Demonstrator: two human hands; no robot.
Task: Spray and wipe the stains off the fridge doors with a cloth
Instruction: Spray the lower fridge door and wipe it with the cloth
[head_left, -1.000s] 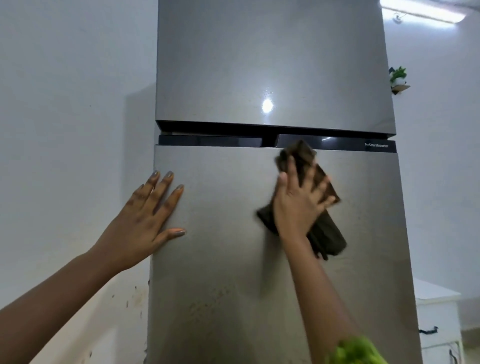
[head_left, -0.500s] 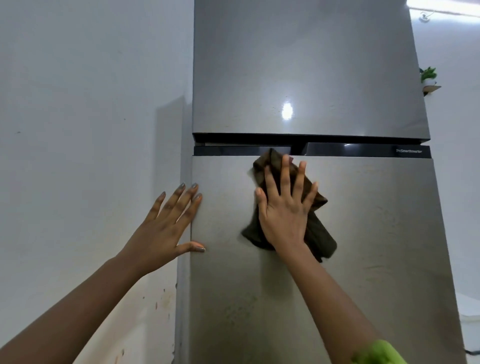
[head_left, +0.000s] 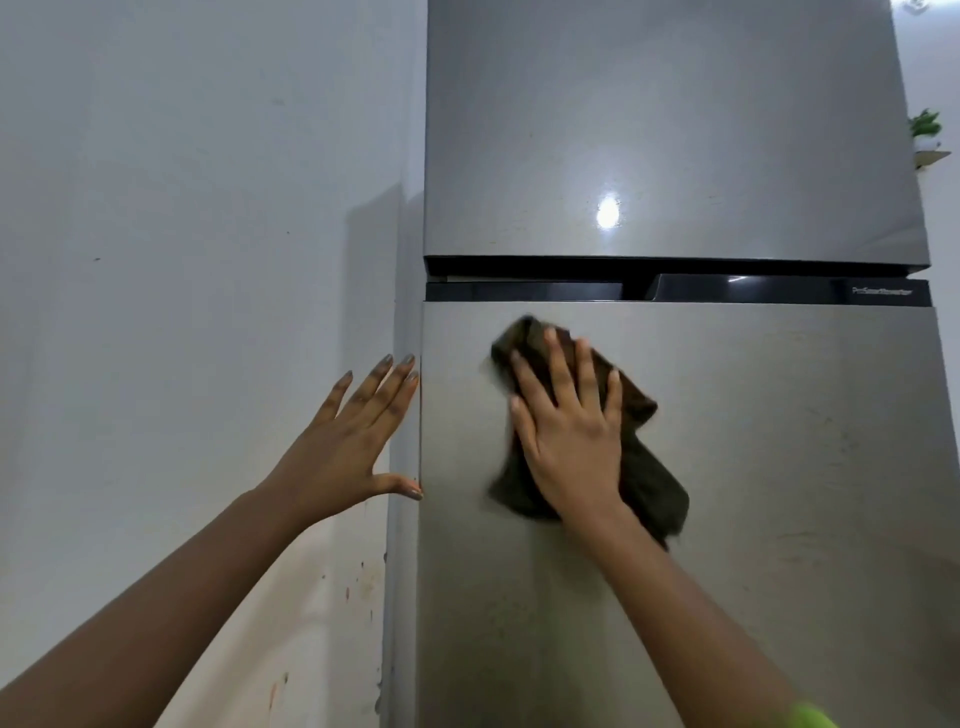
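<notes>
White wall (head_left: 182, 260) fills the left of the view, speckled with reddish spots low down beside a grey two-door fridge. The right hand (head_left: 569, 441) lies flat, fingers straight and spread, pressing a dark brown cloth (head_left: 649, 483) against the lower door (head_left: 779, 467) near its upper left corner, just under the black band between the doors. The left hand (head_left: 343, 452) is open too, fingers straight, and holds nothing; its thumb tip touches the door's left edge.

Wiping looks well under way on the top of the lower door. Faint smears and specks show further down it and toward its right edge, and the upper door (head_left: 649, 104) carries a few small marks near the glare, so much seems left. No spray bottle is in view.

A second ago the cloth sat nearer the middle of the door's top edge, and the left hand's fingers lay on the door face.
</notes>
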